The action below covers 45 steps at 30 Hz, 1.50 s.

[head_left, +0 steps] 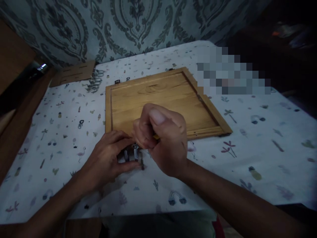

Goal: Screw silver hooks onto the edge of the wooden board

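A wooden cabinet door (153, 99) with a raised frame lies flat on the table. At its near left edge is a metal cabinet hinge (135, 152), partly covered by my fingers. My left hand (111, 155) is closed round this hinge, thumb on the near side and fingers over the door's edge. Right above the hinge, my right hand (165, 135) makes a fist round what looks like a screwdriver (156, 136). Only a small yellow part of it shows; its tip is hidden behind my fingers.
Several metal hinges (95, 81) lie in a pile at the back left, beside a piece of brown cardboard (74, 73). A patterned cloth (247, 148) covers the table. Wooden furniture (15, 66) stands along the left, and a blurred-out patch hides the back right.
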Tool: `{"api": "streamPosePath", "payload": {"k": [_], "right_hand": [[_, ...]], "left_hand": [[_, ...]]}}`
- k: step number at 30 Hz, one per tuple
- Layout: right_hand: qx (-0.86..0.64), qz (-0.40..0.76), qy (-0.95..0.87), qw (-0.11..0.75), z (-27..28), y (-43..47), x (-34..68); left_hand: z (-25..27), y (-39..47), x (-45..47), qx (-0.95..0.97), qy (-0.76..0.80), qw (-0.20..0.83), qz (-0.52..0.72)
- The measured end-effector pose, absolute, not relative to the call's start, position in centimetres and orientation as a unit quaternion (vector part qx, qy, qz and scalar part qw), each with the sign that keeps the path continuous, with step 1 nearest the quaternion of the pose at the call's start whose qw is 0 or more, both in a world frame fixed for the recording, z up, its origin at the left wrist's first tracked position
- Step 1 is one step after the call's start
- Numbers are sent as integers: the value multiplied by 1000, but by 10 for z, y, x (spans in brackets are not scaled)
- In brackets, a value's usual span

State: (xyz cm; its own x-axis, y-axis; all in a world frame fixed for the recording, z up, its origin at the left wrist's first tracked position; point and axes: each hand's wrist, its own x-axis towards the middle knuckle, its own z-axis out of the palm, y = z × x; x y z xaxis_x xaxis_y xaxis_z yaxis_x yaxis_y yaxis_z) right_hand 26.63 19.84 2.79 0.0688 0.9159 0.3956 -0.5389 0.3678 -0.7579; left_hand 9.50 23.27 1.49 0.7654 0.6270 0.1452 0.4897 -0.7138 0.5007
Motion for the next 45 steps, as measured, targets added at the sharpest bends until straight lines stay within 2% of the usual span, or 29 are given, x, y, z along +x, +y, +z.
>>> {"api": "streamPosePath", "payload": {"k": [4, 8, 12, 15, 18, 24, 33, 45], "right_hand": [[-182, 520, -436, 711, 25, 201, 266], [-199, 517, -435, 710, 25, 203, 266], [-215, 517, -434, 706, 28, 204, 266], [-226, 522, -423, 706, 31, 204, 264], [-235, 521, -414, 709, 33, 204, 262], [-240, 529, -411, 703, 35, 207, 260], [-243, 519, -449, 686, 35, 206, 259], [-230, 513, -446, 697, 33, 205, 256]], "left_hand": [[28, 238, 83, 867, 344, 305, 194], [41, 256, 63, 811, 419, 265, 310], [40, 282, 43, 763, 501, 227, 340], [35, 307, 26, 769, 532, 129, 331], [30, 337, 8, 745, 573, 90, 330], [14, 384, -16, 720, 618, 71, 306], [-5, 413, 5, 769, 584, 39, 258], [-10, 421, 10, 803, 569, -7, 176]]}}
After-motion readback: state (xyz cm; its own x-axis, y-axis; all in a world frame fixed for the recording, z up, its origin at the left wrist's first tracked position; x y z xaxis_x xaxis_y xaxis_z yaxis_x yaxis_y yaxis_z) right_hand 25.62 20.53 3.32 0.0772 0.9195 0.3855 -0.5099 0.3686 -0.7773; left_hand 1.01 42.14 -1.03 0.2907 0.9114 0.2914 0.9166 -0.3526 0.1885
